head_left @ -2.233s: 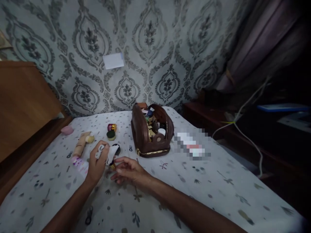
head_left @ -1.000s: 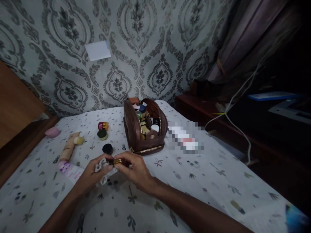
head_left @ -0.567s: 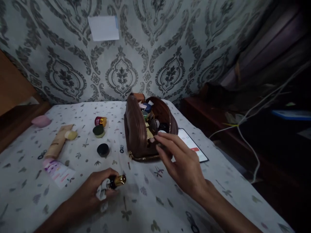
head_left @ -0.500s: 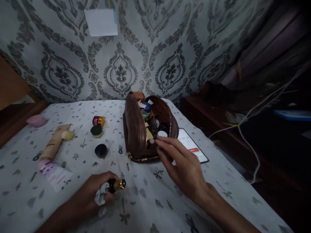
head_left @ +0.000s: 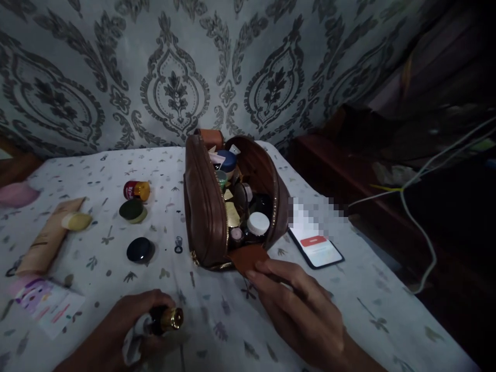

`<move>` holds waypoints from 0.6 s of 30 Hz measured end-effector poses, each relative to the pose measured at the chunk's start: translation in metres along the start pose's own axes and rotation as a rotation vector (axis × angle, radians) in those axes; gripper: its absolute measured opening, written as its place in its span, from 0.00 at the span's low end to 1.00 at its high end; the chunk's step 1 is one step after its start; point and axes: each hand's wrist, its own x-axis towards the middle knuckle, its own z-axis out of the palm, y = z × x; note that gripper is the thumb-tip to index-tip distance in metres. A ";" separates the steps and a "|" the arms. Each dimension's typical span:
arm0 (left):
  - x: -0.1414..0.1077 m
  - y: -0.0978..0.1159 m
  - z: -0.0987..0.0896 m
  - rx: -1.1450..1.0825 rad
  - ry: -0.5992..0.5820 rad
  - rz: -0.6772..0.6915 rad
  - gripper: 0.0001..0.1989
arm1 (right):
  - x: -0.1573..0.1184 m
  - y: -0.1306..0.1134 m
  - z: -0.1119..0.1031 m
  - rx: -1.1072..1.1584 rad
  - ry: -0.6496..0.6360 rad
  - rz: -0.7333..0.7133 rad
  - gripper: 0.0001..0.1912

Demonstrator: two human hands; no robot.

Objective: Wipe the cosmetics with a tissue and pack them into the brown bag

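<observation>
An unzipped brown bag [head_left: 205, 206] stands upright on the patterned sheet, with a white-capped jar [head_left: 258, 223], a blue-lidded jar [head_left: 227, 160] and several small items inside. At its near end, my right hand [head_left: 302, 305] pinches a brown leather tab [head_left: 248, 258] between thumb and fingers. Low on the left, my left hand [head_left: 135, 320] is wrapped round a dark bottle with a gold cap [head_left: 172, 319]; something whitish shows under its fingers, too dim to name.
Left of the bag lie a red-and-gold jar [head_left: 136, 190], a green-lidded jar [head_left: 132, 211], a black lid [head_left: 140, 250], a beige tube [head_left: 50, 240], a purple-white tube [head_left: 46, 305] and a pink sponge [head_left: 19, 195]. A phone [head_left: 315, 248] lies right of the bag.
My right hand has moved from the bag's opening down to its near end and now grips the tab. The view has shifted closer; my left hand still holds the bottle.
</observation>
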 end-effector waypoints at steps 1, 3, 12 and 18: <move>0.002 0.001 -0.002 -0.004 -0.068 0.000 0.15 | -0.001 0.001 -0.001 0.011 -0.006 0.003 0.15; 0.005 0.001 -0.006 -0.002 -0.164 -0.006 0.13 | -0.004 0.003 -0.004 0.026 -0.028 0.005 0.18; 0.015 -0.036 0.006 0.028 -0.164 -0.039 0.17 | -0.011 0.001 -0.014 0.057 -0.060 0.076 0.22; 0.022 -0.042 0.012 0.110 -0.175 -0.021 0.13 | -0.024 -0.010 -0.006 0.207 -0.011 0.216 0.24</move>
